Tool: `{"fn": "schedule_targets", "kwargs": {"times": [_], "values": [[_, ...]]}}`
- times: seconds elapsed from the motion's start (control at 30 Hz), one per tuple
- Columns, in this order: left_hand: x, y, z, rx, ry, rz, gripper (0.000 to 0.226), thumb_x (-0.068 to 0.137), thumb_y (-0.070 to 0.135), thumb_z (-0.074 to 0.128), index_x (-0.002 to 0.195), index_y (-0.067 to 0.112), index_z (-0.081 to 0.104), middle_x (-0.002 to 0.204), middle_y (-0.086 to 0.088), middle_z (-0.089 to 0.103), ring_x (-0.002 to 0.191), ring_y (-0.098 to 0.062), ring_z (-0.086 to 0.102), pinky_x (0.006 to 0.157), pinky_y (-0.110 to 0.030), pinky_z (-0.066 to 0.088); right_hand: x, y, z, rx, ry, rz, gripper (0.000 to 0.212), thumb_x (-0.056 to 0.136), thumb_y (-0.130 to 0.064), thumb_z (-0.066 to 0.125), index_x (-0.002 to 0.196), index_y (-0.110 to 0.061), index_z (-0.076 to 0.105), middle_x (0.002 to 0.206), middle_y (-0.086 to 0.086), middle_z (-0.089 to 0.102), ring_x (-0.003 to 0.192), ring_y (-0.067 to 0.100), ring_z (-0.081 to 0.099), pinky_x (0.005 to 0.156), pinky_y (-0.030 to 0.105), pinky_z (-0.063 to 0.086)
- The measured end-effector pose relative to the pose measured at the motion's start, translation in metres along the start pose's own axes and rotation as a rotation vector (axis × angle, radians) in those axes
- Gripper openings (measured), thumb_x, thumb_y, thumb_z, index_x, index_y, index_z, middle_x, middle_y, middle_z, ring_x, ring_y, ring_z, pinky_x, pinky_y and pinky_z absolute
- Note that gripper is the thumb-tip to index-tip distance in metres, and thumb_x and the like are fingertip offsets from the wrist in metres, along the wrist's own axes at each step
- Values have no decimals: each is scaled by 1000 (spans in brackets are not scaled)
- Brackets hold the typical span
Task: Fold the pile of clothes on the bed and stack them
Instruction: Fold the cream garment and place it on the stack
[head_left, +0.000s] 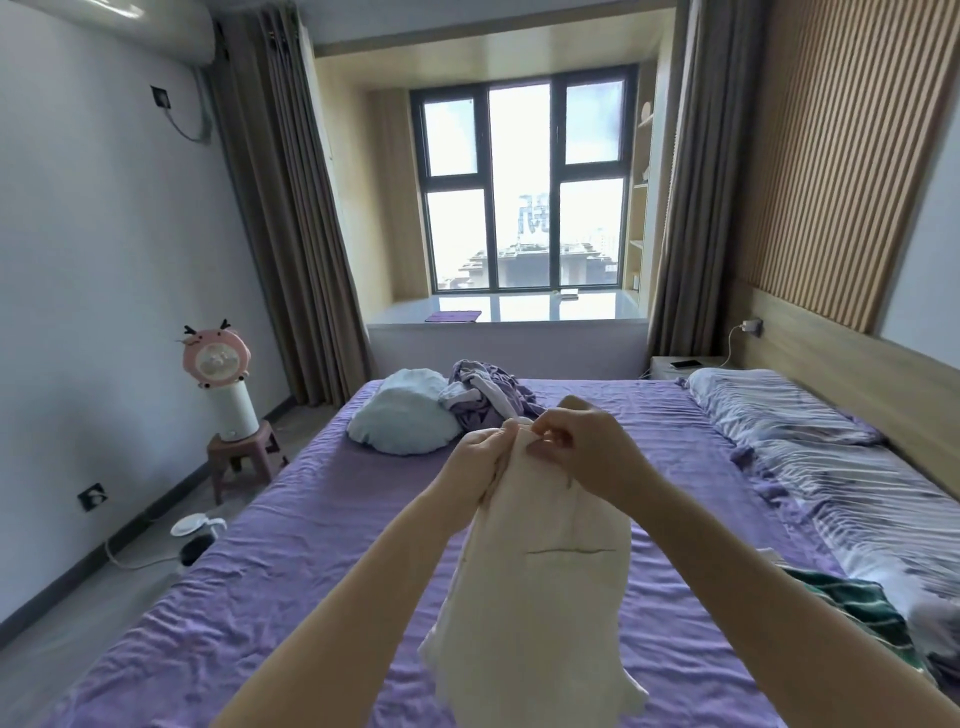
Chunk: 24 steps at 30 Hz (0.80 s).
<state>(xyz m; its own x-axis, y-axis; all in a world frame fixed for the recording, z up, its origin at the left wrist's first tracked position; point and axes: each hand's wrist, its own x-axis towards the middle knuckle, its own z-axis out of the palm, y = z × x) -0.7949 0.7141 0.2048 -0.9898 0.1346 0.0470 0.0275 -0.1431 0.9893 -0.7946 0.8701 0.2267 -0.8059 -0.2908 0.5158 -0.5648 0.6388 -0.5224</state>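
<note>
both hands are up over the bed (291, 561), pinching the top edge of a cream garment (540, 597) that hangs down between the forearms, clear of the sheet. the left hand (480, 467) has its fingers curled round the left part of that edge; the right hand (576, 447) pinches it just beside, thumb and fingers closed on the cloth. the two hands are almost touching.

by the look of it the task is near its start. the garment in hand is not yet laid flat or folded, just held up, perhaps to find its shape. the pile of clothes (483, 392), purple and white, lies crumpled at the far end of the bed beside a pale blue pillow (400, 418), untouched. a green striped cloth (852, 608) lies at the right, near the rumpled quilt (831, 457); whether it is folded i cannot tell. no tidy stack shows anywhere, so nearly all the folding and stacking looks left to do.
</note>
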Motion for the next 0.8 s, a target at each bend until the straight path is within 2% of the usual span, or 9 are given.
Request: {"fn": "schedule_targets", "kwargs": {"times": [0.07,0.17,0.27,0.33,0.43,0.53,0.67,0.73,0.8], "values": [[-6,1,-2,47,-91,-9,34,95,35,51,87,4,62,66,-2,58,62,-13,52,57,-22,40,-1,6,1,55,47,41,10,77,-22,75,82,-14,71,81,-4,51,77,13,50,76,31,42],[-14,-5,-2,253,-237,97,5,90,13,64,94,12,66,75,10,65,71,-3,58,62,-16,46,-4,16,4,169,48,67,13,75,-23,77,81,-17,67,89,-4,54,85,8,53,76,13,41],[-12,-9,-5,282,-147,124,12,89,7,63,101,4,64,86,-3,62,78,-13,56,67,-23,48,-8,33,-2,161,-150,114,28,77,-34,75,99,-24,62,93,-13,59,85,2,58,67,0,38],[-9,-11,-14,279,-94,121,7,92,8,60,98,4,61,85,-5,60,75,-13,55,65,-22,48,-14,50,-9,57,-308,139,30,73,-39,78,95,-28,61,80,-18,57,70,-4,54,60,4,38],[-1,-23,-26,326,-80,99,9,94,9,56,86,11,57,77,4,58,65,-2,54,60,-16,45,-23,69,-4,-13,-449,187,26,73,-33,78,76,-21,55,70,-10,51,66,9,47,60,24,38],[10,-38,-34,564,-22,115,18,96,14,55,78,19,56,74,8,54,66,-1,49,66,-20,43,-30,78,22,-127,-425,195,37,79,-25,69,63,-27,36,67,-7,45,70,17,44,61,31,35],[27,-58,-55,1081,90,109,33,94,40,54,67,22,49,67,5,50,74,-18,43,69,-35,38,-32,88,58,-335,-287,253,24,83,-31,55,74,-24,34,82,3,58,81,28,56,60,32,35],[33,-64,-59,1055,139,155,27,92,40,57,71,24,60,67,1,56,76,-17,44,69,-31,37,-30,94,68,-401,-198,235,21,86,-33,51,80,-24,34,89,3,63,88,29,60,59,32,33],[39,-70,-61,810,162,174,16,88,30,66,87,17,74,68,4,63,69,-8,51,68,-24,40,-29,101,77,-437,-103,198,20,88,-34,49,80,-23,34,85,0,63,85,27,61,57,31,29]]}}
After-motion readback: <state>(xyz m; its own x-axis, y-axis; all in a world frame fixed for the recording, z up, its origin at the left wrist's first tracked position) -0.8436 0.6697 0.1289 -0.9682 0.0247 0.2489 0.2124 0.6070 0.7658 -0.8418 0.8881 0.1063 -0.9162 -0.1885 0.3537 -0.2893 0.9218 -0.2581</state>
